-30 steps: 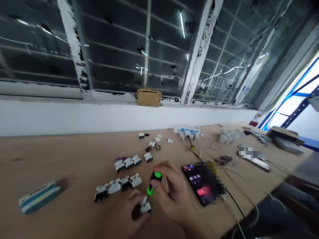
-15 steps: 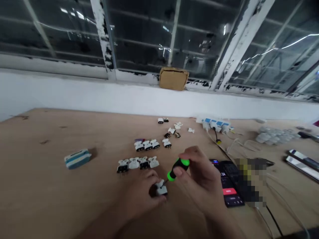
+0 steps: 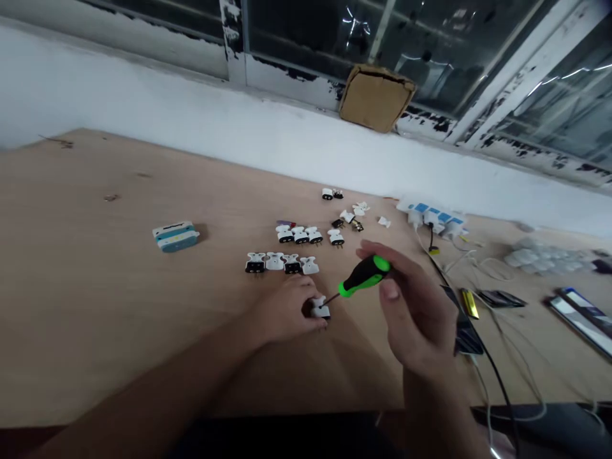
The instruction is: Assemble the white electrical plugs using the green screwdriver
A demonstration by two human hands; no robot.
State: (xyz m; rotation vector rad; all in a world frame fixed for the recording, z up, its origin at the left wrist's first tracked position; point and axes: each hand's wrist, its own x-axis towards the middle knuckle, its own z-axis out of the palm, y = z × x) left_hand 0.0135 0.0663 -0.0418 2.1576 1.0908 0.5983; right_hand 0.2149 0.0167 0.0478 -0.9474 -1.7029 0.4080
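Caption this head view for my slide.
Left hand holds a white plug; right hand at a screwdriver set against it.

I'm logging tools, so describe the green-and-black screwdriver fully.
The screwdriver has a black handle with bright green ends, apparently plastic, and a thin shaft that looks metal. It leans, handle up to the right, tip down at the white plug in the left hand; the right hand is loosely around the handle.

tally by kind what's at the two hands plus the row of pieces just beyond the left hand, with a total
green-and-black screwdriver at the right hand: 1
white-and-black plug in the left hand: 1
row pieces with black parts: 2
plain white row pieces: 2
total: 6
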